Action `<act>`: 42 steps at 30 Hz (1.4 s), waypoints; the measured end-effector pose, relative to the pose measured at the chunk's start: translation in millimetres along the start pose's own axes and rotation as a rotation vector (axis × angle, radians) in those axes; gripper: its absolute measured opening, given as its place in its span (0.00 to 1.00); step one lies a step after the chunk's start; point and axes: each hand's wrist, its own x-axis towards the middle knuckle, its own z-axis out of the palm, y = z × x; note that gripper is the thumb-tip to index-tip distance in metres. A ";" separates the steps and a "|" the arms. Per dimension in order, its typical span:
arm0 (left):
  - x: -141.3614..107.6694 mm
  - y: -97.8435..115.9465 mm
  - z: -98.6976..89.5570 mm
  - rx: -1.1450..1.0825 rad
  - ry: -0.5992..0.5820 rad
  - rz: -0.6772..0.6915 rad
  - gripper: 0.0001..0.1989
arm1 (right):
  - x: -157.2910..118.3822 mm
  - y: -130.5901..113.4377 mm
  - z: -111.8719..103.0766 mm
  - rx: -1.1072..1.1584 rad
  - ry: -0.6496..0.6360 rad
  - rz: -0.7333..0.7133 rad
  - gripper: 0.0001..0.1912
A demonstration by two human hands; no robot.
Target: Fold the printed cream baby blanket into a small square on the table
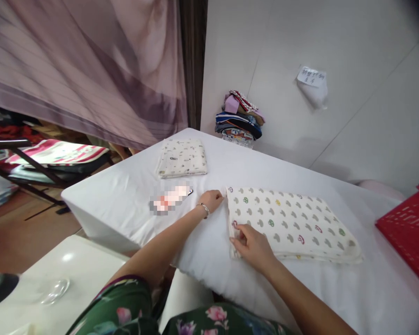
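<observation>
A cream cloth with grey, green and red mushroom prints (293, 223) lies folded flat on the white-covered table (125, 186). At its far left corner, my left hand (212, 201) has its fingers pinched together on the cloth's edge. My right hand (253, 244) rests at the near left part of the cloth, thumb and forefinger curled at the left edge. A second folded cloth with small dark prints (182, 158) lies farther back on the left. Between it and my left arm sits a small blurred item (171, 199).
Folded clothes (239, 118) are stacked behind the table against the wall. A red item (410, 232) stands at the right edge. At lower left is a white surface (80, 279) with a clear round object (56, 291). A pinkish curtain (108, 60) hangs at upper left.
</observation>
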 end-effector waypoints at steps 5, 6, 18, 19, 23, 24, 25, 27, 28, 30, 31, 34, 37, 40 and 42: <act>-48.8 10.1 0.1 -0.134 -0.134 0.006 0.13 | -29.2 2.3 -0.1 -0.145 0.003 -0.174 0.20; -56.2 12.2 0.5 -0.162 -0.147 0.012 0.13 | -32.3 4.4 0.8 -0.149 0.005 -0.211 0.21; -117.1 30.5 16.0 -0.472 -0.290 -0.053 0.13 | -35.1 22.8 -1.3 0.216 0.086 -0.130 0.06; -120.5 31.6 17.7 -0.491 -0.300 -0.060 0.13 | -35.1 22.9 -1.3 0.240 0.090 -0.122 0.06; -131.2 39.0 21.8 -0.509 -0.367 -0.106 0.17 | -36.2 23.1 -2.9 0.304 0.067 -0.125 0.06; -132.9 41.6 22.5 -0.519 -0.383 -0.115 0.17 | -36.7 23.3 -3.6 0.316 0.058 -0.125 0.07; -134.3 44.1 23.4 -0.538 -0.395 -0.125 0.17 | -37.1 23.6 -4.2 0.328 0.050 -0.127 0.07; -135.8 48.3 25.8 -0.584 -0.408 -0.136 0.15 | -37.9 24.5 -4.7 0.345 0.039 -0.133 0.08; -136.1 49.8 27.5 -0.594 -0.408 -0.139 0.14 | -38.2 25.1 -4.4 0.350 0.040 -0.138 0.08; -136.2 51.0 31.4 -0.583 -0.397 -0.150 0.13 | -38.6 26.1 -2.6 0.354 0.079 -0.135 0.07; -136.1 50.9 33.4 -0.573 -0.388 -0.158 0.11 | -38.8 26.3 -1.3 0.351 0.121 -0.122 0.07; -136.2 49.5 37.3 -0.565 -0.372 -0.179 0.09 | -40.1 24.7 3.2 0.287 0.226 -0.107 0.09; -136.9 48.4 38.2 -0.602 -0.363 -0.161 0.12 | -43.3 19.5 5.8 0.125 0.164 -0.219 0.11; -137.3 48.1 38.7 -0.690 -0.376 -0.179 0.13 | -48.2 13.8 6.4 -0.012 0.096 -0.299 0.13; -137.4 48.3 39.3 -0.741 -0.400 -0.211 0.14 | -51.1 11.6 7.3 -0.066 0.086 -0.314 0.13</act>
